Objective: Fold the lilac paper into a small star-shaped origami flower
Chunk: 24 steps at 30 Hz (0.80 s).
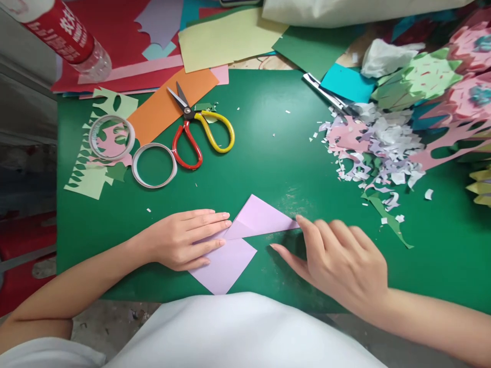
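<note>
Left hand (187,240): laid flat, fingers extended, pressing on a folded lilac sheet of paper (228,258); not grasping. Right hand (341,255): index fingertip at the sheet's pointed right end, thumb spread apart, remaining fingers curled; no grip. Sheet lies at the near edge of a smooth green tabletop (261,168), between the hands. Beyond left hand: two thin pale tape rings, then open metal scissors with one red, one yellow handle (186,115). Beyond right hand: heap of white, lilac and pink paper scraps (387,148).
</note>
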Each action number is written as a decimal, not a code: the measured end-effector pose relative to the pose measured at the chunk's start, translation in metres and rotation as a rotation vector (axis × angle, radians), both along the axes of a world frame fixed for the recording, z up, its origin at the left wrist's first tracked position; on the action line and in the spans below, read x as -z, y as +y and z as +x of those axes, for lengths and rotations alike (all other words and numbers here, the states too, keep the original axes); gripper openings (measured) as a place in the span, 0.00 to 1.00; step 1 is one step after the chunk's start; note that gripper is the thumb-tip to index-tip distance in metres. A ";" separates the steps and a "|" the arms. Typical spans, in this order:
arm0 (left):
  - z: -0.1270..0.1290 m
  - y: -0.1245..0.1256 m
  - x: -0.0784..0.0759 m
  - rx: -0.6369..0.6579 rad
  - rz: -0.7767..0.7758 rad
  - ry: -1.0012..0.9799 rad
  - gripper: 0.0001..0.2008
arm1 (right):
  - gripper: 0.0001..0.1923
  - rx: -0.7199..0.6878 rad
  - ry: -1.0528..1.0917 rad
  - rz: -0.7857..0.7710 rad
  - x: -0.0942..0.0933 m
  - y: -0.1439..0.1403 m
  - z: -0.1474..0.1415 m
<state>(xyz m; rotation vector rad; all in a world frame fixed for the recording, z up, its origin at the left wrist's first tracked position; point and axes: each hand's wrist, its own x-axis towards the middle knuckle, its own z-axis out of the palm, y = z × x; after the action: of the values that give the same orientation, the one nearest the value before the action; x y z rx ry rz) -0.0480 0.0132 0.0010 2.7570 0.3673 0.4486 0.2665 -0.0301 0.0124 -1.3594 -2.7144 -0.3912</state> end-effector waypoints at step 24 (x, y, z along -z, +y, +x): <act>0.003 0.013 -0.004 -0.142 0.245 0.003 0.07 | 0.09 -0.696 0.539 -0.012 0.025 0.048 -0.003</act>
<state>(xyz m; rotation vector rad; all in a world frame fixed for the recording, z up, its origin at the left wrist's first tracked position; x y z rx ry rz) -0.0445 0.0259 0.0054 2.9793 0.5442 0.5589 0.2635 0.0178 -0.0129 -0.3606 -2.4884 0.0505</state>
